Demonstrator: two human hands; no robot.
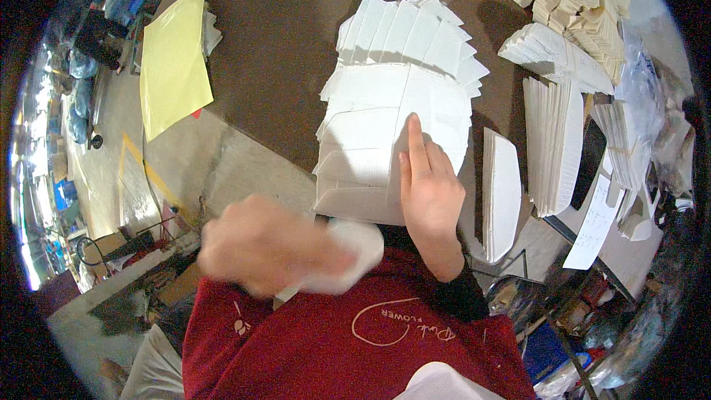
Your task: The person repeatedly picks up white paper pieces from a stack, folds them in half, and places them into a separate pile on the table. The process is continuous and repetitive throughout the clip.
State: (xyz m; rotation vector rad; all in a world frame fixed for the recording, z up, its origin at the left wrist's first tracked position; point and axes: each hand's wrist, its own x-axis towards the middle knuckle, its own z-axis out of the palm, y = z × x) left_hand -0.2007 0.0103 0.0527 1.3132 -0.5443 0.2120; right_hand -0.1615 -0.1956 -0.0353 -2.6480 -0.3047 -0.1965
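Overlapping white paper pieces (363,89), creased and flapped like envelopes, lie fanned in rows on the brown table. My right hand (435,189) rests on their near right part, index finger stretched forward and thumb apart, holding nothing. Smeared by motion, my left hand (259,248) is closed on a white rounded piece (363,248) off the near edge of the fan, in front of my red top. The blur hides whether that piece is cloth or paper.
A yellow sheet (178,67) overhangs the table's left edge. White paper stacks (552,144) and a rounded white stack (501,196) stand at the right, near a written slip (595,222). Cream bundles (570,0) are heaped at the far right.
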